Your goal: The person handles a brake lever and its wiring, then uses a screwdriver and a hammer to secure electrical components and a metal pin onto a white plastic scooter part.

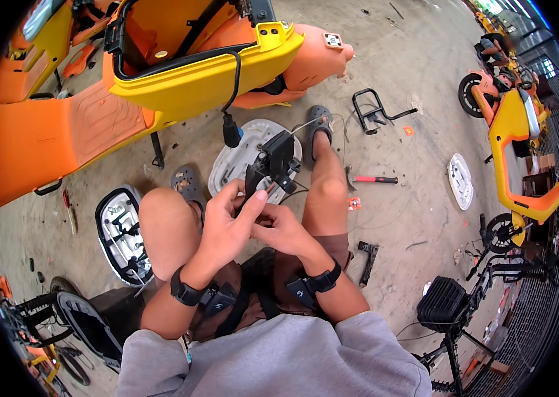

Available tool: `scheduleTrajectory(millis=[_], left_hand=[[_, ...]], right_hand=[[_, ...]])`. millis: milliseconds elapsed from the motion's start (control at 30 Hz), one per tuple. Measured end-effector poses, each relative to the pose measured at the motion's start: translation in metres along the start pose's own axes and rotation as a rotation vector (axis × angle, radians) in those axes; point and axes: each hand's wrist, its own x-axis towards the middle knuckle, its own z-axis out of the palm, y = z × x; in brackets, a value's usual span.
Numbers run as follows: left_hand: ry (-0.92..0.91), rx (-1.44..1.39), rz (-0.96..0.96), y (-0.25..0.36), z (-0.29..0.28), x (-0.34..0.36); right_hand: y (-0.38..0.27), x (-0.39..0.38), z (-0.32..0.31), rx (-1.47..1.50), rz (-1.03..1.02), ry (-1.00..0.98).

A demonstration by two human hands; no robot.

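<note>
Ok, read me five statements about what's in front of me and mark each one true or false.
1. The left hand and right hand are close together by a black part. True.
2. The hammer lies on the floor to the person's left. False: the hammer lies to the right.
3. A white shell lies on the floor between the person's feet. True.
4. The person wears tall black boots. False: they wear grey clogs.
5. A black cable hangs down over the side of the yellow bodywork. True.
</note>
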Motion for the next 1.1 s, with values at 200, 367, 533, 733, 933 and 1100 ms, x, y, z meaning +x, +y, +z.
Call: scheduleTrajectory(millis=[200,367,533,733,933,1100], left_hand=[[-0.018,-0.015,-0.081,0.001,-0.001,-0.001],[0.022,0.097,-0.016,0.001,-0.002,0.002],[0.002,0.098,0.000,0.001,0.001,0.003],[-0.072,0.110,-0.014,-0.001,0.001,0.001],[-0.154,-0.014,-0.164,0.008,-0.002,0.002],[-0.091,-0.048,-0.199,0.014,-0.003,0.006]], right_hand=[[-0.004,-0.003,0.000,-0.079,0.052,0.028],[-0.011,-0.004,0.000,-0.036,0.000,0.143],[-0.008,-0.002,0.003,-0.060,0.001,0.195],[0.008,-0.002,0.005,-0.002,-0.094,0.255],[0.001,-0.003,0.003,0.131,-0.087,0.156],[-0.009,-0.003,0.010,0.126,-0.046,0.182]])
